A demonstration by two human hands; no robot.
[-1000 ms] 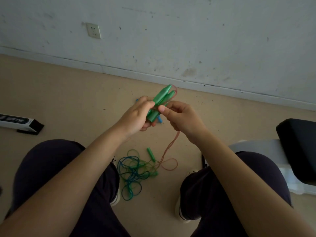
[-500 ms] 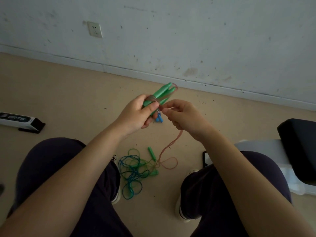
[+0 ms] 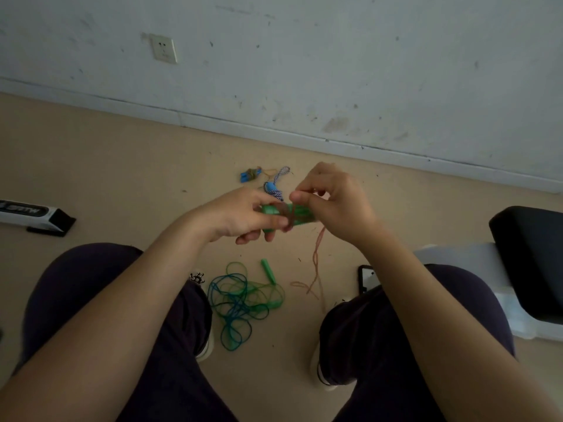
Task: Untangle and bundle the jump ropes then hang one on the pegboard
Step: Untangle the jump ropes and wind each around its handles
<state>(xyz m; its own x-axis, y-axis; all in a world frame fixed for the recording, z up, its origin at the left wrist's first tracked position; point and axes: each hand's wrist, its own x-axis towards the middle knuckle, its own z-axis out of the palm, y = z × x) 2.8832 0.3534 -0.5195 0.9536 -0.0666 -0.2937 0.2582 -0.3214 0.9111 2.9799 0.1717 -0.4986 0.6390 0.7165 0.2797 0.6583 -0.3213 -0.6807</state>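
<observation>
Seen from above, a seated person's left hand (image 3: 240,216) grips green handles (image 3: 285,215) above the knees. The right hand (image 3: 333,199) pinches an orange rope (image 3: 316,263) wound around them, its tail trailing to the floor (image 3: 122,166). A tangled green rope (image 3: 243,303) lies between the feet.

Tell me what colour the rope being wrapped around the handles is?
Reddish-brown rope, wound around green handles, seen in the head view.
</observation>
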